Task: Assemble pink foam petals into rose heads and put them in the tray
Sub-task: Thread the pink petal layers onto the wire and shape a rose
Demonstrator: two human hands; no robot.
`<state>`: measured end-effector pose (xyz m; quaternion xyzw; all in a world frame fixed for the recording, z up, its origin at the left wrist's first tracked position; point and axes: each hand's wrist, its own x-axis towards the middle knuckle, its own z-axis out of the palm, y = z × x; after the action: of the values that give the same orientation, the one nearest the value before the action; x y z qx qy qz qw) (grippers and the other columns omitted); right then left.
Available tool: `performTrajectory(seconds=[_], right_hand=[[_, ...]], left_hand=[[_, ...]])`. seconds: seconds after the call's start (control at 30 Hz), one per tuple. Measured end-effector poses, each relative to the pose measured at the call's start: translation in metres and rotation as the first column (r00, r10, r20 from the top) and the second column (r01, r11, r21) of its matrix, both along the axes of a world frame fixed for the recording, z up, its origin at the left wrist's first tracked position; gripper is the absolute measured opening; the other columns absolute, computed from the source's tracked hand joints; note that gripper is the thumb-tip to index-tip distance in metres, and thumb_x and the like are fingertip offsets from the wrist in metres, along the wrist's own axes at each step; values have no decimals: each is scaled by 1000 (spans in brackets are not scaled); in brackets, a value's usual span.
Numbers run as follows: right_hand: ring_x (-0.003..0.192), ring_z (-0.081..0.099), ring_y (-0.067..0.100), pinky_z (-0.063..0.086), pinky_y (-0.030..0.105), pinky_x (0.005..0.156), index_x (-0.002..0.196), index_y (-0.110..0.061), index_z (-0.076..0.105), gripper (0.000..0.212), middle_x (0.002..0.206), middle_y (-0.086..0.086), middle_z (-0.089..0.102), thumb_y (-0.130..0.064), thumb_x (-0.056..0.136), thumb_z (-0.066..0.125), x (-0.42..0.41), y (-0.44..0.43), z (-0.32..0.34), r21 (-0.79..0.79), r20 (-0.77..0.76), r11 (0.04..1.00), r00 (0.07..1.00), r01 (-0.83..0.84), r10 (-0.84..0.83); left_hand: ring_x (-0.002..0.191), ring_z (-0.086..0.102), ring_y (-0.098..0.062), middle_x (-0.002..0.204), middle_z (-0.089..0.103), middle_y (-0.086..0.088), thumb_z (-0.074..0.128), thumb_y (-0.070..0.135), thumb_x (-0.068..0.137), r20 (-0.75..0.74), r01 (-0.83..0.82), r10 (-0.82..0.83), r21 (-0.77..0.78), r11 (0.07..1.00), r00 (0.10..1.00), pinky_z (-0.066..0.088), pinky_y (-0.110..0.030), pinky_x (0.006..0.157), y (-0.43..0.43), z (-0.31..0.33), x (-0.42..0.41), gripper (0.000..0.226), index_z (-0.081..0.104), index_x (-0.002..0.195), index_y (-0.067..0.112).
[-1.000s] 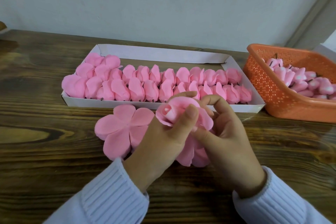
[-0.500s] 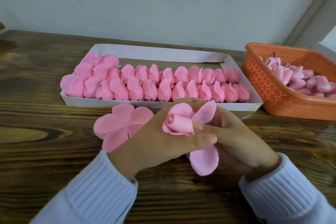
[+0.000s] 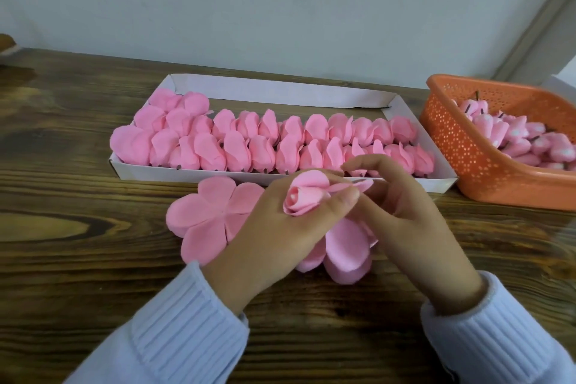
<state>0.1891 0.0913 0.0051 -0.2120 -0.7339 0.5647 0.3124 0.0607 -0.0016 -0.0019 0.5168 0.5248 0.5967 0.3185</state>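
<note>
Dark wood-grain table (image 3: 78,274) against a plain pale wall (image 3: 280,9). A white cardboard tray (image 3: 280,89) sits toward the back of the table, with two packed rows of finished pink rose heads (image 3: 237,150) along its near side. Just right of the tray is an orange perforated basket (image 3: 467,165), cut off by the right edge, holding a pile of pink buds (image 3: 514,137) with dark stem ends poking out here and there. Your left hand (image 3: 274,227) grips the unfinished rose (image 3: 307,196) just in front of the tray's near wall. The thumb is pressed across the wrapped petals and the bud tip points left. Its loose petals (image 3: 346,246) hang below, between your two hands. Your right hand (image 3: 414,221) is right beside the left, index finger arched up. Its other fingertips are hidden behind your left thumb and a petal, so you can't tell whether it pinches that petal or only touches it. A flat petal sheet (image 3: 208,215) lies on the table left of your left hand, partly covered by it. Pale ribbed sleeves (image 3: 187,330) cover both wrists, cut off at the bottom edge. There is a brown shape (image 3: 7,42) at the far left edge, too cropped to identify.
</note>
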Motion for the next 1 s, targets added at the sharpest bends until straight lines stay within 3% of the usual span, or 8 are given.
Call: performTrajectory(seconds=[0.13, 0.23, 0.4, 0.47, 0.6, 0.7, 0.87, 1.0], right_hand=[[71, 64, 9, 47, 16, 64, 86, -20, 64, 5, 78, -7, 68, -22, 86, 68, -2, 1, -4, 387, -81, 898, 978, 210, -194], [71, 63, 15, 49, 27, 66, 82, -17, 68, 14, 76, -4, 68, -30, 84, 65, 0, 3, -5, 463, -138, 839, 958, 285, -250], [75, 61, 24, 48, 39, 68, 80, -3, 67, 23, 78, 8, 64, -24, 89, 61, 2, 4, -7, 527, -210, 797, 954, 294, -214], [77, 60, 25, 48, 37, 70, 80, -3, 66, 19, 78, 9, 63, -19, 88, 61, 2, 4, -6, 536, -225, 799, 959, 271, -175], [89, 61, 15, 46, 26, 80, 80, -18, 64, 5, 88, 6, 64, -18, 85, 63, 1, 4, -3, 525, -243, 824, 965, 213, -94], [99, 60, 8, 45, 21, 85, 82, -22, 69, 4, 96, 2, 65, -25, 82, 66, 1, 3, -2, 450, -217, 883, 976, 132, -35], [108, 58, 16, 50, 32, 86, 100, -22, 63, 17, 108, -3, 63, -22, 83, 62, 0, 1, -2, 272, -202, 962, 978, -1, 58], [113, 57, 19, 50, 29, 88, 117, -20, 53, 36, 120, 1, 58, -24, 82, 61, -2, -1, -6, 82, -280, 997, 959, -12, 34]], left_hand=[[85, 61, -51, 94, 66, -34, 60, 47, 90, 43, 24, -23, -3, 1000, 999, 45, -35, 72, -1, 4, 1, 18, 72, 100, 39], [72, 58, -38, 71, 67, -12, 64, 42, 87, 45, 1, -2, 30, 1000, 999, 46, -21, 61, 0, 3, 3, 20, 71, 87, 23], [92, 65, -21, 92, 70, -8, 64, 34, 82, 0, 36, -36, -30, 999, 999, 52, -39, 82, -1, 3, 1, 18, 67, 96, 24], [91, 67, -12, 91, 73, 2, 65, 29, 83, -2, 81, -81, -25, 996, 997, 54, -32, 82, -2, 3, 0, 12, 68, 95, 28], [78, 64, 8, 76, 68, 23, 69, 19, 86, -39, 172, -171, 11, 985, 984, 44, -4, 70, -4, 5, 0, 16, 67, 83, 34], [82, 64, 5, 80, 69, 17, 65, 24, 84, 46, 197, -199, 36, 980, 979, 46, -8, 75, -4, 5, 2, 4, 66, 80, 25], [76, 65, -8, 72, 70, 7, 53, 43, 88, -35, 112, -111, 37, 993, 993, 52, -26, 74, -1, 2, 3, 26, 71, 78, 26], [86, 66, 0, 85, 72, 18, 53, 51, 82, 88, -36, 29, 80, 996, 996, 51, -19, 81, 2, -1, 3, 21, 73, 84, 43]])
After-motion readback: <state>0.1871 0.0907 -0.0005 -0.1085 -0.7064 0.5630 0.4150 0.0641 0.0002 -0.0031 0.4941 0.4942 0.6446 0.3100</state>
